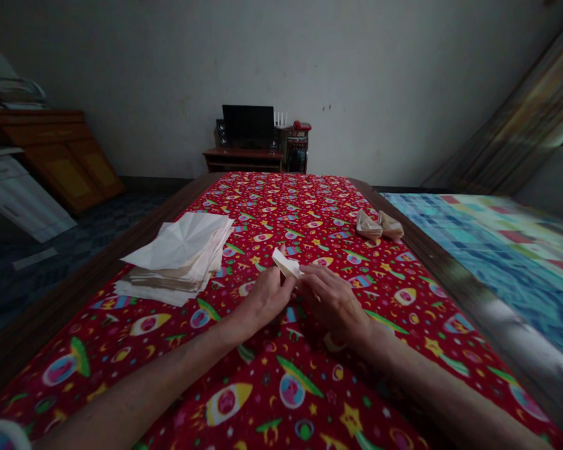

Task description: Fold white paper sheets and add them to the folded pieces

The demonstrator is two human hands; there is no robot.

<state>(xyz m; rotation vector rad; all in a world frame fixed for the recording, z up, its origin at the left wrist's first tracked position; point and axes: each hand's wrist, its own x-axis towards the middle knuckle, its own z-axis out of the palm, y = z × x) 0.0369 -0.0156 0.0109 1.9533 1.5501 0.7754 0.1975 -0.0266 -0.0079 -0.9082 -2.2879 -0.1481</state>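
Both hands meet over the middle of a table covered by a red patterned cloth (pixel 272 206). My left hand (pixel 264 300) and my right hand (pixel 331 299) pinch a small folded piece of white paper (pixel 286 263) between their fingers, holding it just above the cloth. To the left lies a stack of creased white paper sheets (pixel 181 255). A folded beige paper shape (pixel 379 226) rests on the cloth at the far right, beyond my right hand.
The wooden table edge (pixel 445 262) runs along the right, beside a bed with a blue patchwork cover (pixel 488 244). A low cabinet with a dark screen (pixel 248 125) stands at the back wall. Wooden and white drawers (pixel 51 156) are at the left.
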